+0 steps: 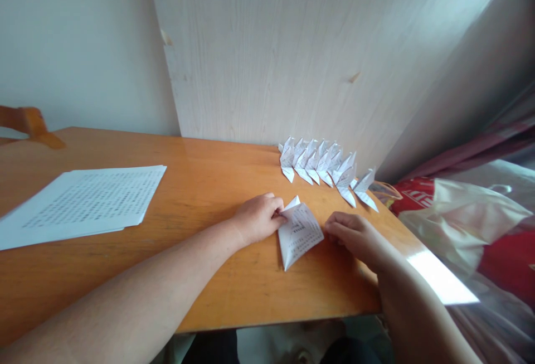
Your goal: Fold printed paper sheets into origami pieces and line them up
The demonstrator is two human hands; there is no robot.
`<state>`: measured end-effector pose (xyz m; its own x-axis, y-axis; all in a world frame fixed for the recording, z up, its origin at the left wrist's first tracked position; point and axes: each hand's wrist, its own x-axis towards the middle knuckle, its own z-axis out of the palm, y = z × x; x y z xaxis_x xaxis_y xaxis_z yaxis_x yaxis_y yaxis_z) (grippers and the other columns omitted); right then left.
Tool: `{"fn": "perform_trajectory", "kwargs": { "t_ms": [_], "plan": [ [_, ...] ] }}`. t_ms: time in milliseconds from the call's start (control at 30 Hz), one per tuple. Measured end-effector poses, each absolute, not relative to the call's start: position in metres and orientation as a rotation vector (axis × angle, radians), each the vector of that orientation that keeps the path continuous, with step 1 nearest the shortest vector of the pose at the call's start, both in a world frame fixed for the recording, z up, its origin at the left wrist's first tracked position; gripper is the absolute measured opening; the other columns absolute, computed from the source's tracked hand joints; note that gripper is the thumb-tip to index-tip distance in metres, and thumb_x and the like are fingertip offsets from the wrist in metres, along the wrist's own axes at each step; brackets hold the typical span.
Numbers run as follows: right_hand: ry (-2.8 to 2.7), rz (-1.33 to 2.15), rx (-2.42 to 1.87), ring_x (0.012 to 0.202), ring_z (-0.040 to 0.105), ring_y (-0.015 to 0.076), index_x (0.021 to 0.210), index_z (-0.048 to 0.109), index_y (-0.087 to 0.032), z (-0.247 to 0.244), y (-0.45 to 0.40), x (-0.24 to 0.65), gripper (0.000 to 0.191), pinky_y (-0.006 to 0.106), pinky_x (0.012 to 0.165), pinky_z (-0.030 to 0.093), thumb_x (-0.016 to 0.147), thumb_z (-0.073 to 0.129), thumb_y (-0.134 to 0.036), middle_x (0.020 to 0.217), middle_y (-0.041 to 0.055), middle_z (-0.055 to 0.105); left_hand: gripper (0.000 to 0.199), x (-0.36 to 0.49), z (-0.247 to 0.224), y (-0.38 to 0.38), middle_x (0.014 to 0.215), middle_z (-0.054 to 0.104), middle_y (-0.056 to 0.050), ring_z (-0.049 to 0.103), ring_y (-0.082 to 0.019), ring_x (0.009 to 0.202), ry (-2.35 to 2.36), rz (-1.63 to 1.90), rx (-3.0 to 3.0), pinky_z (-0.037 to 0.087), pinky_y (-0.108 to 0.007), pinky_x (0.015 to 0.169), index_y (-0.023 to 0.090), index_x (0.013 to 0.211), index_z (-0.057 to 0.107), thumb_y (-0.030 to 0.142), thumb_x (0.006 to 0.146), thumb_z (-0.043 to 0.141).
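A partly folded piece of printed paper (300, 233) is over the wooden table, near its front edge. My left hand (259, 219) pinches its left side between thumb and fingers. Just off the paper's right corner is my right hand (349, 233), its fingers curled together; whether they touch the corner or hold anything is too small to tell. Behind the hands, several folded paper figures (321, 163) with pointed tips stand in rows by the back panel.
A stack of printed sheets (96, 197) lies on the table (217, 171) at the left. A wooden chair part (35, 124) shows at the far left. Red and white bags (463, 219) sit beyond the table's right edge. A pale panel (259, 57) rises behind.
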<state>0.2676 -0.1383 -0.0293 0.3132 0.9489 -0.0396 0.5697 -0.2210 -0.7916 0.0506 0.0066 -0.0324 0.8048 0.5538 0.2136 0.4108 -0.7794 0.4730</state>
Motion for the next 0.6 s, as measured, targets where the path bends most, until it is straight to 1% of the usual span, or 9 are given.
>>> {"fn": "perform_trajectory", "kwargs": {
  "t_ms": [133,300,467,600],
  "plan": [
    [-1.555,0.699,-1.921,0.058,0.047,0.0132,0.072,0.059,-0.02,-0.0273,-0.1416,0.2686,0.019,0.024,0.052,0.034,0.084,0.054,-0.034,0.063,-0.0025,0.055,0.012,0.0514,-0.0325,0.0057,0.089,0.059,-0.003,0.058,-0.017,0.076,0.705,0.48,2.587,0.04,-0.027,0.064,0.021,0.086,0.064,0.032,0.088,0.06],
    [-1.684,0.714,-1.888,0.069,0.054,0.0154,0.083,0.067,-0.02,-0.0225,-0.1431,0.267,0.021,0.025,0.061,0.041,0.087,0.053,-0.035,0.076,-0.0005,0.063,0.01,0.0524,-0.0313,0.0046,0.088,0.058,-0.003,0.058,-0.017,0.076,0.699,0.45,2.596,0.039,-0.027,0.064,0.022,0.086,0.064,0.03,0.088,0.058],
    [-1.664,0.709,-1.873,0.064,0.051,0.014,0.08,0.065,-0.02,-0.0237,-0.1428,0.2646,0.019,0.025,0.058,0.039,0.086,0.053,-0.033,0.071,-0.0017,0.061,0.01,0.0537,-0.0293,0.0033,0.088,0.057,-0.002,0.058,-0.017,0.076,0.734,0.43,2.61,0.039,-0.028,0.063,0.022,0.083,0.063,0.03,0.087,0.058],
    [-1.668,0.701,-1.857,0.068,0.053,0.0153,0.086,0.068,-0.02,-0.0281,-0.1398,0.2648,0.019,0.025,0.061,0.041,0.085,0.052,-0.031,0.075,-0.0013,0.063,0.011,0.0546,-0.0291,0.0027,0.09,0.059,-0.003,0.059,-0.017,0.076,0.739,0.427,2.618,0.04,-0.029,0.065,0.023,0.086,0.066,0.029,0.086,0.057]
  ]
}}
